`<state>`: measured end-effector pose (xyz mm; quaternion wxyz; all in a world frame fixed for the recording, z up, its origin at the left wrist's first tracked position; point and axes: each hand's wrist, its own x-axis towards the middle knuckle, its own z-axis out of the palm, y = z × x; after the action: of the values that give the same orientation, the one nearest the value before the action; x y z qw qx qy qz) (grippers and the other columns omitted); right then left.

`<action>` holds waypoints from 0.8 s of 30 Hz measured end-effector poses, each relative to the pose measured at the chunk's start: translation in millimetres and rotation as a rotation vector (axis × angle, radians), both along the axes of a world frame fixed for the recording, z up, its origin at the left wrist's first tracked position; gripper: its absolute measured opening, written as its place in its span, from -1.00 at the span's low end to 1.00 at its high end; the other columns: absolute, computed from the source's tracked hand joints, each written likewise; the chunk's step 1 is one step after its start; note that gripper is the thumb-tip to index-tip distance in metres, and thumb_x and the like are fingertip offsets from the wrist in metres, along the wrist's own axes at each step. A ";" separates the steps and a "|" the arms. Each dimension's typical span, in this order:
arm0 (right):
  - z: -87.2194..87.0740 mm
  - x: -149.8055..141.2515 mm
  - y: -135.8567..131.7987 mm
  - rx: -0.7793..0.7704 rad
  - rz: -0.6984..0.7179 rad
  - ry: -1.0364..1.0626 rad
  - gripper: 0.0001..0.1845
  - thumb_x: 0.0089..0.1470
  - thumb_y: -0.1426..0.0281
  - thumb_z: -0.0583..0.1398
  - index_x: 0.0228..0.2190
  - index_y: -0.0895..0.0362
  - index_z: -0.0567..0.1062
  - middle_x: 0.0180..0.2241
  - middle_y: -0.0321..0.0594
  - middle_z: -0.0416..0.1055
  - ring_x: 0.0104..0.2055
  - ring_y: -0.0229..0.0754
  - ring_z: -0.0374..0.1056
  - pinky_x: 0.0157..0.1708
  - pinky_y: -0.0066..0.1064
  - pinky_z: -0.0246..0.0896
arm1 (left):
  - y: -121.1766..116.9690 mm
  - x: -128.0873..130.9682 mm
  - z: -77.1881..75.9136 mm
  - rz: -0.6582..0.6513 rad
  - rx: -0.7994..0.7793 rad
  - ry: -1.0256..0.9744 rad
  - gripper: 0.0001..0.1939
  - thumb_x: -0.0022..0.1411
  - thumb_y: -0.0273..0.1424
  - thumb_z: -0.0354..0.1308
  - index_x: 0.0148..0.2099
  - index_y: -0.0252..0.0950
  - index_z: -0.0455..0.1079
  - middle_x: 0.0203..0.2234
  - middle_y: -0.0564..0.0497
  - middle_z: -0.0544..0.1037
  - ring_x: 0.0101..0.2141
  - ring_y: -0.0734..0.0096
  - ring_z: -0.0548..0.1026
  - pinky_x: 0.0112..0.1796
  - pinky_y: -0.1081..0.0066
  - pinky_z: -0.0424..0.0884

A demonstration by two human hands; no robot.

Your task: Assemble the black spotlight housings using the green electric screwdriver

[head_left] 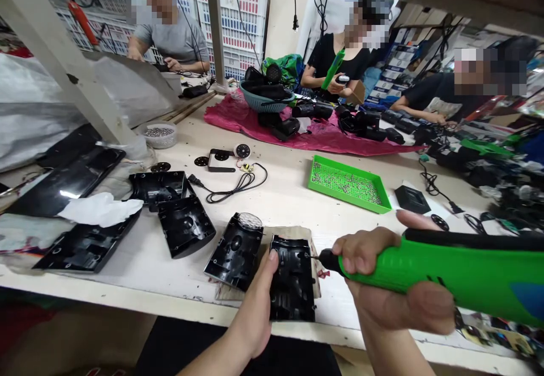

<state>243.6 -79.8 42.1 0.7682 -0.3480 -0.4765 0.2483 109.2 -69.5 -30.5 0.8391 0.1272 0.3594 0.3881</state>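
Observation:
My right hand (395,285) is wrapped round a green electric screwdriver (425,265), whose bit points left at the upper right corner of a black plastic housing half (293,285). Whether the tip touches a screw there is too small to tell. My left hand (257,302) grips that housing along its left side, thumb on the upper edge, fingers hidden beneath. The housing lies hollow side up on a piece of cardboard (225,292). Just left of it, another black housing half (236,251) has a round mesh grille at its top.
More black shells (185,225) lie leftward, beside a white cloth (102,208). A green tray (348,183) of small screws and a tub of metal parts (159,135) stand farther back. A coiled power cord (238,189) lies mid-table. Several people work across the table.

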 end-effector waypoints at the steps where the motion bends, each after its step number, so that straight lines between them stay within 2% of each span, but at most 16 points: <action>1: 0.0 0.2 -1.4 0.009 -0.001 0.009 -0.53 -0.03 0.02 0.26 -0.09 -0.10 0.41 -0.65 -0.45 0.27 -0.65 -0.25 0.17 -0.52 -0.27 0.28 | 0.5 -0.4 0.6 -0.007 -0.015 -0.004 -0.53 0.18 -0.15 0.19 0.11 -0.18 0.40 0.15 -0.01 0.40 0.27 0.08 0.09 0.25 0.06 -0.03; 5: 0.2 0.2 -2.7 0.058 -0.010 0.007 -0.52 -0.02 0.04 0.27 -0.08 -0.08 0.41 -0.63 -0.43 0.30 -0.64 -0.25 0.18 -0.50 -0.27 0.31 | 2.2 -1.5 5.0 -0.018 -0.042 -0.003 -0.53 0.20 -0.12 0.17 0.11 -0.18 0.41 0.17 0.00 0.38 0.29 0.11 0.05 0.26 0.09 -0.07; 11: 1.1 -3.9 2.9 -0.020 0.000 -0.015 -0.56 -0.03 0.04 0.24 -0.13 -0.08 0.39 -0.68 -0.46 0.23 -0.69 -0.25 0.15 -0.58 -0.28 0.25 | 2.9 -1.2 11.3 -0.043 -0.023 -0.016 -0.48 0.22 -0.05 0.10 0.13 -0.20 0.38 0.17 -0.02 0.37 0.30 0.15 -0.01 0.27 0.09 -0.19; 17: -0.4 -2.8 0.5 0.023 -0.024 -0.032 -0.54 -0.03 0.01 0.24 -0.11 -0.10 0.38 -0.66 -0.45 0.23 -0.67 -0.26 0.15 -0.54 -0.25 0.29 | 1.8 0.2 9.3 -0.030 0.022 -0.031 -0.55 0.24 -0.07 0.09 0.05 -0.21 0.47 0.12 0.00 0.44 0.29 0.22 0.04 0.28 0.24 -0.18; 24: -0.2 -2.3 3.0 -0.030 -0.030 -0.037 -0.54 -0.05 0.00 0.24 -0.14 -0.08 0.36 -0.68 -0.47 0.21 -0.69 -0.26 0.15 -0.56 -0.26 0.26 | 1.4 -0.3 6.1 -0.020 -0.020 0.056 -0.59 0.23 -0.04 0.09 -0.01 -0.14 0.51 0.16 0.10 0.39 0.31 0.30 -0.01 0.28 0.29 -0.22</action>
<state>241.2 -76.8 41.9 0.7575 -0.3712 -0.4815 0.2377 108.9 -68.0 -24.4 0.8336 0.1333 0.3853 0.3726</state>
